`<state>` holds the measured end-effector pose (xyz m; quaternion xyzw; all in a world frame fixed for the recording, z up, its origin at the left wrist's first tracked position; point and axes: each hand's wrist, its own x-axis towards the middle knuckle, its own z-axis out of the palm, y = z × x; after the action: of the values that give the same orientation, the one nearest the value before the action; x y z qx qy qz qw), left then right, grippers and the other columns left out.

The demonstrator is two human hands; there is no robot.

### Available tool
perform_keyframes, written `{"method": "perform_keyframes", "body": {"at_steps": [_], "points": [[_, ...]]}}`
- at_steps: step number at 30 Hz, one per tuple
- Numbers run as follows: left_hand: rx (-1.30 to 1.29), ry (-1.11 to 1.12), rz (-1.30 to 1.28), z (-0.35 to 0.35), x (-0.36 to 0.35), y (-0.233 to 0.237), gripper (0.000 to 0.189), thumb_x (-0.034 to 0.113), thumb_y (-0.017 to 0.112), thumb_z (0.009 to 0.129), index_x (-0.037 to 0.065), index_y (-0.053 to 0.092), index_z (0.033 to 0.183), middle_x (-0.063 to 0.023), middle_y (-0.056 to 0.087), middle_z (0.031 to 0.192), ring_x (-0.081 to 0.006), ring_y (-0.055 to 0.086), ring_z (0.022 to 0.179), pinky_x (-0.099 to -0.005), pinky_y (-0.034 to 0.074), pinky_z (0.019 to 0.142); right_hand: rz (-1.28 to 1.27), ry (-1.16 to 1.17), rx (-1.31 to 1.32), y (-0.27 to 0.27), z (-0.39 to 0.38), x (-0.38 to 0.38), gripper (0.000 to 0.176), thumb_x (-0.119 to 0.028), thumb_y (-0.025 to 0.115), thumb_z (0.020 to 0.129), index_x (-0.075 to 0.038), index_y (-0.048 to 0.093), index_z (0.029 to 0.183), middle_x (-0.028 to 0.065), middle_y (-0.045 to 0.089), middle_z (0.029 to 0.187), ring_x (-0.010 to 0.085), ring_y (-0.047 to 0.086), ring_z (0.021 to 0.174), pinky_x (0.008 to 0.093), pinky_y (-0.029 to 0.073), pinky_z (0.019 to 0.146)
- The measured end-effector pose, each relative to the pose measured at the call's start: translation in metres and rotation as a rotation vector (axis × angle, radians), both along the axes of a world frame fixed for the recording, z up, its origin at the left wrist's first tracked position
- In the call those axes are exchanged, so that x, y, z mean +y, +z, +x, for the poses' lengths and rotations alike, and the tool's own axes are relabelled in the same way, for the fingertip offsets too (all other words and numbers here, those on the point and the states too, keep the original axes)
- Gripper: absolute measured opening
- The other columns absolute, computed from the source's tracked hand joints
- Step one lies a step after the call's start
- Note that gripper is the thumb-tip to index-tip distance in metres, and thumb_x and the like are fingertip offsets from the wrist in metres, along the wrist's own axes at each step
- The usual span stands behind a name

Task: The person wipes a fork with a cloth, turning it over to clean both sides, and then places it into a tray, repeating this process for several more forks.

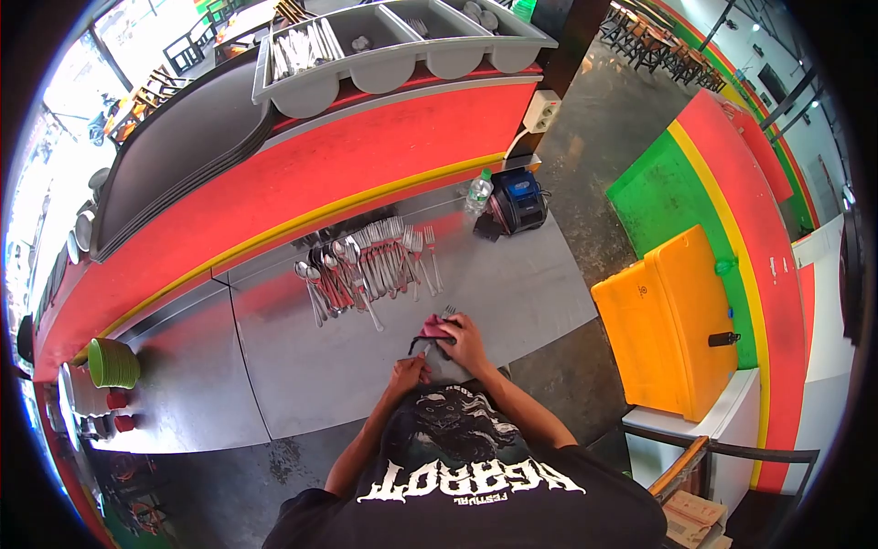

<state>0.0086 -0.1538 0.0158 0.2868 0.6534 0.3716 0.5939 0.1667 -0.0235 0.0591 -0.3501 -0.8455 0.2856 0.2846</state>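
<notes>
My left hand (411, 371) is closed at the metal table's front edge, on the handle end of a fork (448, 312). Close by, to the right and a bit higher, my right hand (465, 342) is closed round a dark red cloth (436, 327) with a dark edge. The fork's tines stick up past the cloth, while its middle is hidden by cloth and fingers. Beyond my hands, rows of forks (389, 233) and spoons (329, 261) lie together on the metal table (512, 302).
A plastic bottle (478, 193) and a blue-black device (520, 198) stand at the table's back right. Above is a grey cutlery tray (384, 55) beside black trays (183, 137). Green baskets (114, 363) sit far left; an orange box (666, 320) is right.
</notes>
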Motion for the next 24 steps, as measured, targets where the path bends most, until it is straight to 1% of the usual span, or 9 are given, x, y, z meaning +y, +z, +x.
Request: {"method": "perform_keyframes", "body": {"at_steps": [3, 6, 10, 12, 14, 15, 18, 21, 24], "points": [[0.038, -0.010, 0.016, -0.002, 0.004, 0.006, 0.055, 0.044, 0.046, 0.101, -0.001, 0.068, 0.079, -0.0082, 0.065, 0.061, -0.0153, 0.063, 0.053, -0.0284, 0.046, 0.052, 0.011, -0.013, -0.031, -0.006, 0.000, 0.013, 0.040, -0.017, 0.079, 0.068, -0.012, 0.068, 0.107, 0.0090, 0.058, 0.108, 0.0316, 0.053, 0.107, 0.0439, 0.043, 0.093], [0.038, 0.027, 0.021, -0.004, 0.011, 0.018, 0.056, 0.045, 0.046, 0.101, -0.001, 0.067, 0.077, -0.0069, 0.063, 0.059, -0.0146, 0.061, 0.050, -0.0281, 0.045, 0.051, 0.035, -0.053, 0.009, 0.001, -0.006, 0.018, 0.036, -0.014, 0.079, 0.067, -0.009, 0.070, 0.102, 0.0105, 0.060, 0.104, 0.0325, 0.057, 0.101, 0.0429, 0.047, 0.089], [0.044, 0.074, 0.113, -0.002, 0.016, 0.038, 0.056, 0.044, 0.046, 0.102, -0.001, 0.064, 0.074, -0.0053, 0.060, 0.055, -0.0136, 0.059, 0.048, -0.0283, 0.045, 0.050, -0.030, -0.075, 0.062, 0.004, -0.011, 0.021, 0.039, -0.015, 0.078, 0.069, -0.008, 0.068, 0.105, 0.0121, 0.059, 0.101, 0.0328, 0.056, 0.101, 0.0434, 0.046, 0.089], [0.045, 0.101, 0.176, 0.001, 0.017, 0.047, 0.055, 0.043, 0.047, 0.102, -0.001, 0.062, 0.074, -0.0054, 0.058, 0.055, -0.0133, 0.058, 0.047, -0.0283, 0.045, 0.049, -0.058, -0.124, 0.123, 0.001, -0.010, 0.020, 0.037, -0.015, 0.078, 0.070, -0.006, 0.067, 0.105, 0.0130, 0.060, 0.099, 0.0329, 0.057, 0.100, 0.0431, 0.047, 0.087], [0.045, 0.120, 0.211, 0.002, 0.022, 0.055, 0.054, 0.042, 0.047, 0.102, -0.001, 0.061, 0.073, -0.0056, 0.058, 0.055, -0.0128, 0.057, 0.047, -0.0283, 0.044, 0.049, -0.116, -0.282, 0.173, -0.007, -0.014, 0.021, 0.034, -0.016, 0.077, 0.074, -0.005, 0.067, 0.104, 0.0136, 0.060, 0.101, 0.0329, 0.057, 0.101, 0.0422, 0.046, 0.088], [0.044, 0.128, 0.214, 0.003, 0.025, 0.068, 0.055, 0.043, 0.047, 0.103, -0.001, 0.061, 0.073, -0.0057, 0.058, 0.055, -0.0125, 0.057, 0.047, -0.0283, 0.044, 0.048, -0.146, -0.360, 0.197, -0.013, -0.014, 0.022, 0.033, -0.016, 0.076, 0.075, -0.004, 0.067, 0.104, 0.0140, 0.061, 0.102, 0.0328, 0.057, 0.101, 0.0417, 0.046, 0.088], [-0.043, 0.152, 0.284, -0.001, 0.029, 0.095, 0.054, 0.042, 0.045, 0.104, 0.000, 0.060, 0.073, -0.0058, 0.058, 0.058, -0.0121, 0.056, 0.048, -0.0278, 0.044, 0.050, -0.097, -0.478, -0.033, -0.022, -0.004, 0.032, 0.032, -0.025, 0.076, 0.078, -0.004, 0.067, 0.101, 0.0146, 0.061, 0.102, 0.0333, 0.055, 0.105, 0.0408, 0.044, 0.090], [-0.149, 0.167, 0.420, -0.011, 0.035, 0.119, 0.052, 0.040, 0.041, 0.105, 0.001, 0.058, 0.076, -0.0060, 0.058, 0.061, -0.0123, 0.056, 0.051, -0.0270, 0.045, 0.053, -0.063, -0.468, -0.118, -0.029, -0.001, 0.035, 0.039, -0.030, 0.076, 0.077, -0.006, 0.066, 0.105, 0.0149, 0.061, 0.102, 0.0336, 0.054, 0.108, 0.0402, 0.042, 0.093], [-0.258, 0.192, 0.508, -0.020, 0.043, 0.141, 0.049, 0.039, 0.039, 0.106, 0.002, 0.057, 0.079, -0.0069, 0.059, 0.065, -0.0130, 0.056, 0.057, -0.0267, 0.045, 0.058, 0.071, -0.584, -0.255, 0.006, -0.014, 0.022, 0.047, -0.032, 0.078, 0.075, -0.006, 0.064, 0.112, 0.0151, 0.061, 0.102, 0.0352, 0.053, 0.110, 0.0411, 0.041, 0.095]]}}
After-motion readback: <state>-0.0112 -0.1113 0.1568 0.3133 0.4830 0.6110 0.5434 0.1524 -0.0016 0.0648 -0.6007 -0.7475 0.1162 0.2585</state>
